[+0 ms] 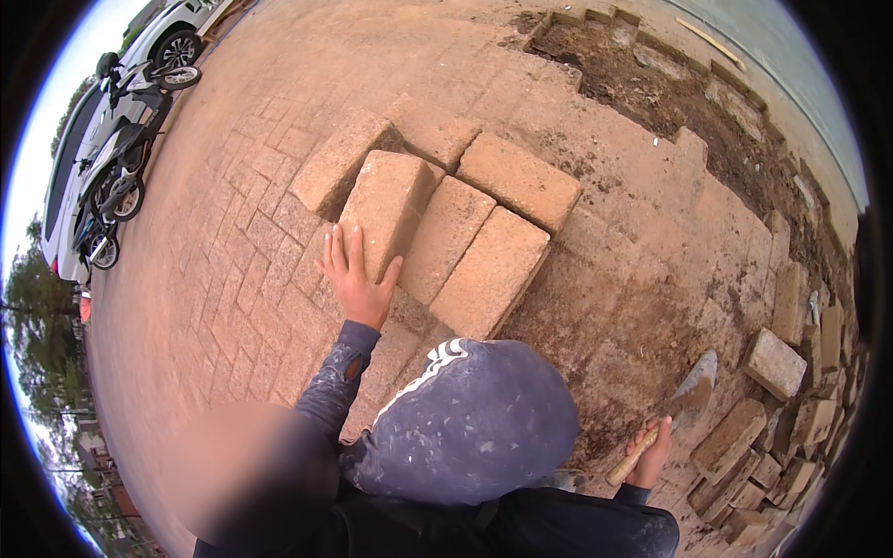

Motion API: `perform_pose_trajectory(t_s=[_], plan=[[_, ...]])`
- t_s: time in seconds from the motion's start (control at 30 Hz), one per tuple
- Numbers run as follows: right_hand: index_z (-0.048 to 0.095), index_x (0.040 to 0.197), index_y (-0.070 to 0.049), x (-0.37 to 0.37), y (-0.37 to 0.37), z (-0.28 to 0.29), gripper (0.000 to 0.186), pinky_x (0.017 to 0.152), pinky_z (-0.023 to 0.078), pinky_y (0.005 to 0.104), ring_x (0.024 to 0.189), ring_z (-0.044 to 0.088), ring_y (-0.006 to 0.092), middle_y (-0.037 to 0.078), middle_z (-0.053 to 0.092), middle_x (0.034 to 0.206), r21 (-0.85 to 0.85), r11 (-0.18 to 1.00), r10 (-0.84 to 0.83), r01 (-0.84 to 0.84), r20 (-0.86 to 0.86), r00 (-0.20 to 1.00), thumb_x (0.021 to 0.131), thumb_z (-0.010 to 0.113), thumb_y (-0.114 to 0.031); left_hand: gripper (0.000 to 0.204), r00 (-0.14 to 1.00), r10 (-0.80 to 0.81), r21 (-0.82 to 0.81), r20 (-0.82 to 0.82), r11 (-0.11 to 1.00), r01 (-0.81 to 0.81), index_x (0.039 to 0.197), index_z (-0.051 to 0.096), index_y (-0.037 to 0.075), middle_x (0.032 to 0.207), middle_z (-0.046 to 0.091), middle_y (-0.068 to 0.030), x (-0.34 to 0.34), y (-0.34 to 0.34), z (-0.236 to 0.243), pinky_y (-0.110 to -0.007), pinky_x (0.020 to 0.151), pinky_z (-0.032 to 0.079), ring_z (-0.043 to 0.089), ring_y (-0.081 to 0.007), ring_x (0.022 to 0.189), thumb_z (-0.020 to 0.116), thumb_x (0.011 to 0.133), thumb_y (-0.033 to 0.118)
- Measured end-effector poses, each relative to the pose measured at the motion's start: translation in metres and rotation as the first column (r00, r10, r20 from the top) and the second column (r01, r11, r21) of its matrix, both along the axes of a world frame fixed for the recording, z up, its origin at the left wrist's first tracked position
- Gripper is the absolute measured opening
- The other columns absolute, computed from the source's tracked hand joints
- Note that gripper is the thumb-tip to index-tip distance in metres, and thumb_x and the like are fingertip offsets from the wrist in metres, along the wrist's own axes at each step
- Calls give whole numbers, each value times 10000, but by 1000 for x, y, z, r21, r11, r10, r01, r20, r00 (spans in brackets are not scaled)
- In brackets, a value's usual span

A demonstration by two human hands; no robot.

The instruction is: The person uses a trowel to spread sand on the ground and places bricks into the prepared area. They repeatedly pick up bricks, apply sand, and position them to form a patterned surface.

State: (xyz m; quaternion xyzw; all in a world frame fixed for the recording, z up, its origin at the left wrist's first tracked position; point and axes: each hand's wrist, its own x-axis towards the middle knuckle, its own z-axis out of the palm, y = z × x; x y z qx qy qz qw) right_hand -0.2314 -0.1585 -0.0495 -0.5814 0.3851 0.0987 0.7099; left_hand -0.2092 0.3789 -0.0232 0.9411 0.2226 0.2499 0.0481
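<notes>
My left hand (361,285) grips the near end of a tan paving brick (386,200), its fingers on the left side and its thumb on the right. That brick sits slightly askew on a cluster of similar bricks; one flat brick (491,272) lies to its right and another (519,181) lies farther back. A tilted brick (344,166) leans just left of it. Low on the right, my right hand (654,454) is closed round the wooden handle of a trowel (693,386), whose dirt-smeared metal blade points away from me over the soil.
Herringbone paving (251,219) stretches to the left, with motorcycles (121,177) and a white car (70,209) beyond. Loose bricks (730,437) are heaped at the lower right. A dug soil trench (642,93) runs along the far right. My clothed knee (474,423) fills the near middle.
</notes>
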Motion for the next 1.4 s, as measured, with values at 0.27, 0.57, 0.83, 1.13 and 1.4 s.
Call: perform_pose_trajectory(t_s=[0.27,0.57,0.83,1.13,1.4], plan=[[481,913,-116,-2,5,-7,447,367,379,295,389,462,154,35,485,597,-30,999,18,-21,-86,996,1024,497,-549,929,992,-118,-6,45,993,118,1511,432,36,1643,226,-236,6,70,5,-563,1231,70,141,-397,1544,825,789,469],[494,916,-98,5,11,0,447,381,394,291,399,461,154,44,486,600,-26,996,87,-89,-44,995,1035,487,-529,886,998,58,-43,18,997,-57,1471,489,31,1612,285,-257,44,50,3,-632,1202,46,194,-401,1529,732,833,596],[506,878,-98,-24,-8,1,437,360,390,294,382,466,156,47,487,576,16,998,-68,68,1,998,1038,491,-504,1018,950,241,-182,-200,943,-278,1412,516,-35,1423,509,-328,176,181,48,-494,1136,360,473,-443,1360,509,841,808],[491,860,-48,-23,-8,2,457,422,426,302,418,502,140,34,506,618,79,991,-109,104,62,992,1035,541,-468,1104,771,-12,-186,-637,973,-138,1319,570,-113,1318,604,-318,225,293,30,-455,1051,448,576,-416,1247,474,818,866],[457,783,-38,-67,-40,-20,463,407,447,299,420,573,126,37,535,552,-194,933,-253,301,238,938,975,676,-398,495,657,-699,-71,-284,698,712,1232,646,-33,1217,669,-206,394,-33,61,-408,972,487,631,-321,1126,695,947,368]])
